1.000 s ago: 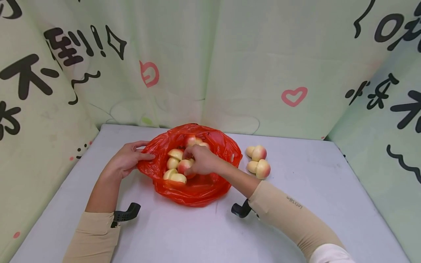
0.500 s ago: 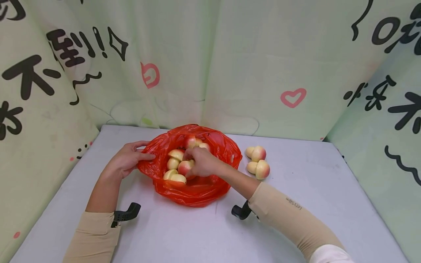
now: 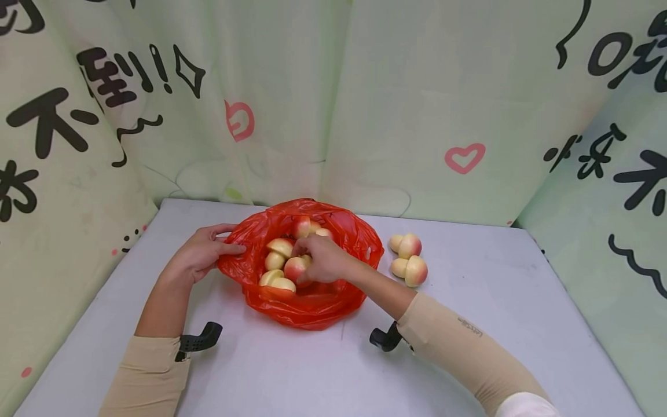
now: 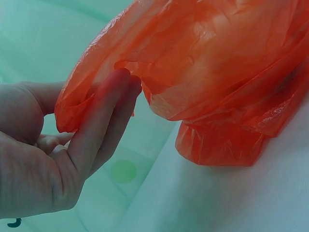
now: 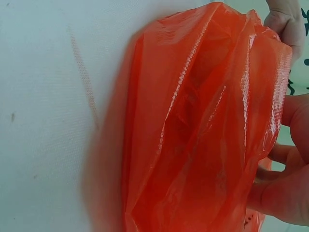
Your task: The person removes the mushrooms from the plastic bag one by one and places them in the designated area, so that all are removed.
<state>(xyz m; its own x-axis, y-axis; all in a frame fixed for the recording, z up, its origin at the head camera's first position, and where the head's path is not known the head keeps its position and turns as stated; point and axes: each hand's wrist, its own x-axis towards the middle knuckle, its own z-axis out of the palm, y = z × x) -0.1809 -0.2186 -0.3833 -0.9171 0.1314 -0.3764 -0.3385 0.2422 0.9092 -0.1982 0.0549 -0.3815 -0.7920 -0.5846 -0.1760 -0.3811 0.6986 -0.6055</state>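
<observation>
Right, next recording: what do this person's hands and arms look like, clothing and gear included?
The left hand and right hand are gloveless. The left sleeve and right sleeve are beige, ending short of the hands; the right one carries small dark lettering. White fabric shows beyond it. Angled black devices, left and right, jut inward near the sleeve ends. No cables are visible.

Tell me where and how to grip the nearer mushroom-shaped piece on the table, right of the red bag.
Take the nearer piece by its rounded cap, probably from the right and above: it lies with its stem towards the red bag, the other piece sits close behind, and the cap's right side looks unobstructed.
</observation>
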